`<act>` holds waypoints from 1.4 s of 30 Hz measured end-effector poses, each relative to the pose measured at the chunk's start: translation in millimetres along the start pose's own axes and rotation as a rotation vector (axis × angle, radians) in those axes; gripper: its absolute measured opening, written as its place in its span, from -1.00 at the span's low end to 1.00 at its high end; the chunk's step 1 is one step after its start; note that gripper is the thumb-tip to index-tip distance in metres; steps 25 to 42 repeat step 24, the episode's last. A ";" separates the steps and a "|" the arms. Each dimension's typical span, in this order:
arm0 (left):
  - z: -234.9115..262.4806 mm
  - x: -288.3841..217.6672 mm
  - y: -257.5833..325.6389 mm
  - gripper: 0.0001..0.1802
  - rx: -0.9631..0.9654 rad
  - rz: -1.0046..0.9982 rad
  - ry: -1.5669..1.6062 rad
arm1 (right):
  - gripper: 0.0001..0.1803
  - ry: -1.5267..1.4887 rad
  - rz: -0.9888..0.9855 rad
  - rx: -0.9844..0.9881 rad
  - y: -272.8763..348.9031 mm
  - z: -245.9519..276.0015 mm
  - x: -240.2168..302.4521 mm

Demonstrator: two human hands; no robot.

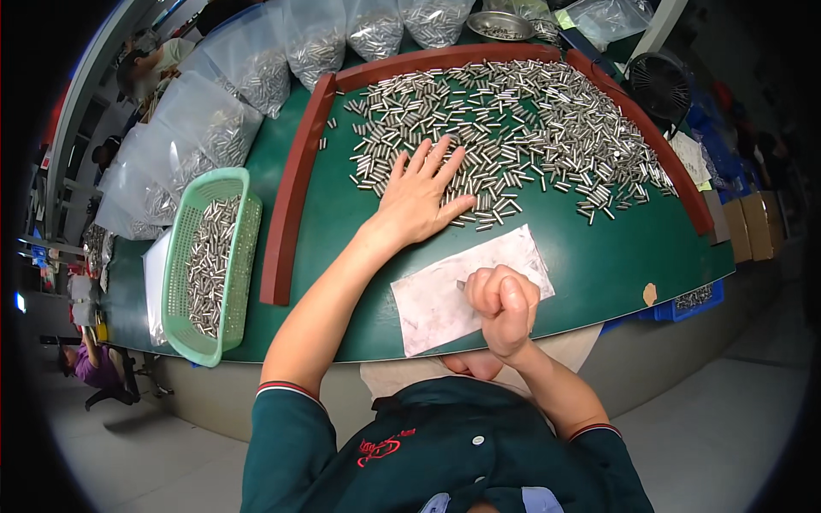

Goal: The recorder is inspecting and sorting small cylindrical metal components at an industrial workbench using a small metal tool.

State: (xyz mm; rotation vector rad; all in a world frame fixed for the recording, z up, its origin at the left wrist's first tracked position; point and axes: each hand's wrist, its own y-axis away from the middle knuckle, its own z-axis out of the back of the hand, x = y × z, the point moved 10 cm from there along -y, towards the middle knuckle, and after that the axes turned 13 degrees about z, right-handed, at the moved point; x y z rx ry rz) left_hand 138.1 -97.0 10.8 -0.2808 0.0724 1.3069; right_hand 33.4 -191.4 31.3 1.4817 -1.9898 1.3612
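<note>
A wide spread of small, shiny metal pins covers the far part of the green tabletop. My left hand lies palm down with its fingers spread, at the near left edge of the pins; its fingertips touch some of them. Closer to me, my right hand is curled into a fist above a stained white sheet. A small grey tip of a metal pin pokes out of that fist; the rest inside is hidden.
Dark red wooden rails border the pins left, back and right. A green plastic basket of pins stands left. Clear bags of pins line the back and left. A metal bowl and black fan stand behind. People sit far left.
</note>
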 end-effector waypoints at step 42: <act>-5.7 111.6 -33.1 -0.22 0.045 0.192 0.009 | -0.64 -0.109 -0.046 -0.045 -0.9 2.9 -3.9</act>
